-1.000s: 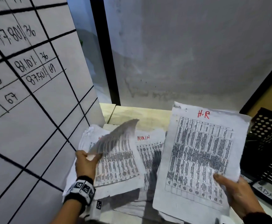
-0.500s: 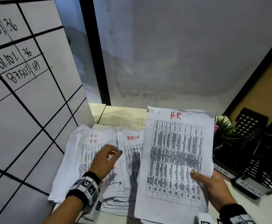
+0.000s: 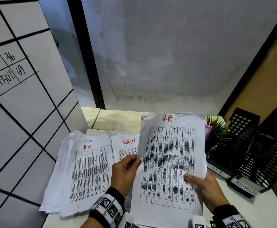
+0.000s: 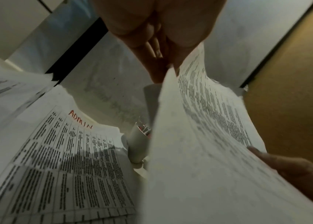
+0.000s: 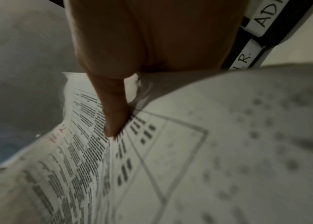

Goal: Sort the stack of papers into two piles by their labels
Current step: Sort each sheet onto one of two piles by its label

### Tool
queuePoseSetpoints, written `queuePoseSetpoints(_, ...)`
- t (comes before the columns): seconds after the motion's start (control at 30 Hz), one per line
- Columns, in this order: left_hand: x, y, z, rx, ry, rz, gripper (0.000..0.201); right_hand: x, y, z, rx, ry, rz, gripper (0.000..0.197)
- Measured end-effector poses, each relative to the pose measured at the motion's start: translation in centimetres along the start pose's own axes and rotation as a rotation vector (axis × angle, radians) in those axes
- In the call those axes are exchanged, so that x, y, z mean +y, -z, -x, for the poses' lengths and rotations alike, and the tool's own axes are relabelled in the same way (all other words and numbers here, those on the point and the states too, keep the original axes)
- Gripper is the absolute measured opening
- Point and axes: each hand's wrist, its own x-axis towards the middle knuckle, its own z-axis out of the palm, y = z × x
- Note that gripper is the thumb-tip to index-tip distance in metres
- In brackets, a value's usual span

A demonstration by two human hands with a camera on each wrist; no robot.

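My right hand [image 3: 198, 181] holds up a stack of printed sheets [image 3: 169, 163], thumb on top; the front sheet is marked H.R in red. My left hand [image 3: 134, 160] pinches the left edge of that front sheet, which curls away from the stack. On the desk at left lies a pile of sheets marked H.R [image 3: 88, 171]. Beside it, partly behind the held stack, lies a pile marked ADMIN [image 3: 126, 145], also seen in the left wrist view as the ADMIN pile [image 4: 65, 151]. The right wrist view shows my thumb [image 5: 113, 115] pressed on the held stack [image 5: 190, 166].
Two black perforated file holders stand at right, one labelled H R [image 3: 218, 172], one labelled ADMIN [image 3: 245, 186]. A small green plant [image 3: 216, 130] sits behind the held stack. A whiteboard with a grid [image 3: 19, 96] leans at the left; a grey wall [image 3: 167, 55] rises behind the desk.
My left hand laid a sheet on the H.R pile, then moved right and took the edge of the front sheet. The view has shifted right.
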Motion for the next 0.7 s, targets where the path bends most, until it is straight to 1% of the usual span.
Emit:
queuePoseSetpoints(0.1, -0.3, 0.6, 0.2, 0.036, -0.101, -0.003, 0.034, -0.3, 0.0, 0.1, 0.016, -0.012, -0.017, 0.037)
queuePoseSetpoints(0.2, -0.6, 1.4, 0.3, 0.056, -0.1, 0.06, 0.044, -0.6, 0.1, 0.1, 0.029, -0.024, -0.025, 0.029)
queuePoseSetpoints(0.27, -0.6, 1.8, 0.4, 0.027, -0.107, 0.088, 0.042, -0.7, 0.2, 0.1, 0.03, -0.028, -0.019, 0.025)
queuePoseSetpoints(0.33, -0.7, 2.1, 0.5, 0.005, -0.109, 0.109, 0.038, -0.8, 0.0, 0.0, 0.033, -0.031, -0.012, 0.024)
queuePoseSetpoints(0.4, -0.6, 2.6, 0.3, 0.016, -0.099, 0.133, 0.033, -0.8, -0.2, 0.0, 0.032, -0.029, -0.002, 0.023)
queuePoseSetpoints(0.47, -0.7, 3.8, 0.0, 0.086, -0.082, 0.146, 0.035, -0.8, -0.3, 0.0, 0.022, -0.026, -0.018, 0.022)
queuePoseSetpoints(0.5, -1.0, 4.8, -0.3, 0.139, -0.068, 0.157, 0.036, -0.8, -0.3, 0.0, 0.019, -0.023, -0.034, 0.025)
queuePoseSetpoints(0.53, -1.4, 6.0, -0.6, 0.195, -0.05, 0.155, 0.035, -0.7, -0.1, 0.0, 0.02, -0.015, -0.04, 0.032)
queuePoseSetpoints(0.6, -3.5, 9.6, -1.6, 0.349, 0.026, 0.112, 0.035, -0.5, 0.3, -0.2, 0.034, -0.001, -0.01, 0.047)
queuePoseSetpoints(0.63, -4.7, 11.4, -2.2, 0.42, 0.072, 0.058, 0.033, -0.4, 0.6, -0.2, 0.046, 0.004, 0.0, 0.047)
queuePoseSetpoints(0.7, -6.7, 14.9, -3.3, 0.507, 0.157, -0.128, 0.023, -0.4, 0.9, -0.3, 0.067, 0.013, 0.002, 0.036)
